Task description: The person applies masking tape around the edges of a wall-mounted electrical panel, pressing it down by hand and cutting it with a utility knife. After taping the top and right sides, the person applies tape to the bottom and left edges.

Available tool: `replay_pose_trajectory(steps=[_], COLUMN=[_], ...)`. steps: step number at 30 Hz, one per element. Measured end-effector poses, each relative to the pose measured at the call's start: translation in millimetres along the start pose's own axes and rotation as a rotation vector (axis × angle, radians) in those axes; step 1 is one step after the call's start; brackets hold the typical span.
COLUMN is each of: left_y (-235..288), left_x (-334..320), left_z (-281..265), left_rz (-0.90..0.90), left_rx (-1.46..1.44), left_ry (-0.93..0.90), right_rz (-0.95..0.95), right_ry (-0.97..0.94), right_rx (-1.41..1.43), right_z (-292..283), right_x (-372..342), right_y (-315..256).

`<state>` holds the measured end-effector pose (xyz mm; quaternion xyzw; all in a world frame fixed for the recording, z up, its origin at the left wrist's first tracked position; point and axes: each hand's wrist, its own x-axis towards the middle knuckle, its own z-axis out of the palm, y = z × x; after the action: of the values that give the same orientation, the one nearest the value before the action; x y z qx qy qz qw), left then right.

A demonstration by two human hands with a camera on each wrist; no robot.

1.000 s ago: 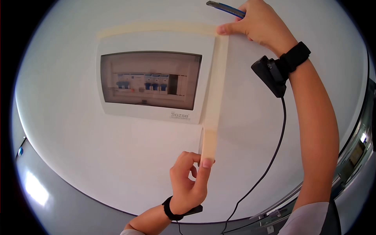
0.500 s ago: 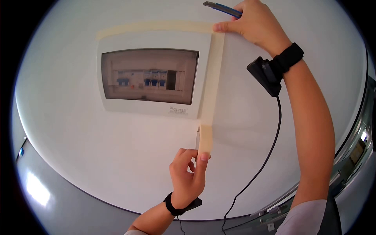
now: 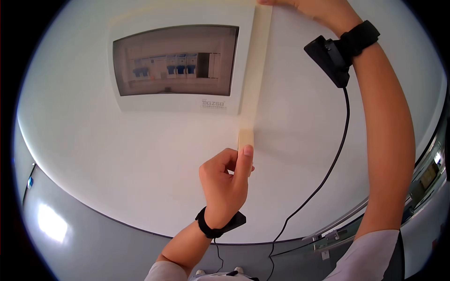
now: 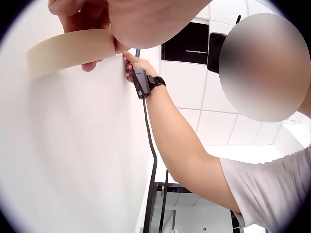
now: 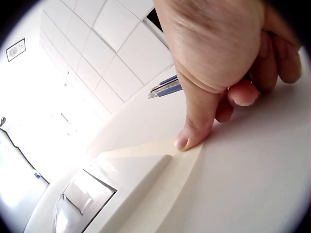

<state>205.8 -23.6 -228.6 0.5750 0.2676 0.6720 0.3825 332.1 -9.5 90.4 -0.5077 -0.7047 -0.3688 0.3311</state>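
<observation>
My left hand [image 3: 225,187] curls round the roll [image 4: 73,51]; above it, my right hand [image 5: 218,53], closed round the cutter [image 5: 167,88], thumb-pins the tape [image 3: 256,75]. Likely I'm laying it; next needs smoothing, kept taut.

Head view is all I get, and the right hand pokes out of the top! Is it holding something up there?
Observer: Yes, the right wrist view shows a blue utility knife in the right hand.
Operator: Uh-oh! Is the pointy bit aimed at the fingers?
Observer: No, its metal tip sticks out away from the hand.
Operator: Phew. And what's over the person's head?
Observer: The left wrist view shows a white ceiling made of panels.
</observation>
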Motion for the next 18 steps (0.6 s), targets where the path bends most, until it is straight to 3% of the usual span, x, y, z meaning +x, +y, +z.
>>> replay_pose_trajectory(steps=[18], left_y=[5], left_x=[19], left_z=[-5], left_rz=[-0.055], left_rx=[-0.002], left_ry=[0.015], right_rz=[-0.050], right_ry=[0.037], right_rx=[-0.014], right_z=[3], right_x=[-1], right_y=[5])
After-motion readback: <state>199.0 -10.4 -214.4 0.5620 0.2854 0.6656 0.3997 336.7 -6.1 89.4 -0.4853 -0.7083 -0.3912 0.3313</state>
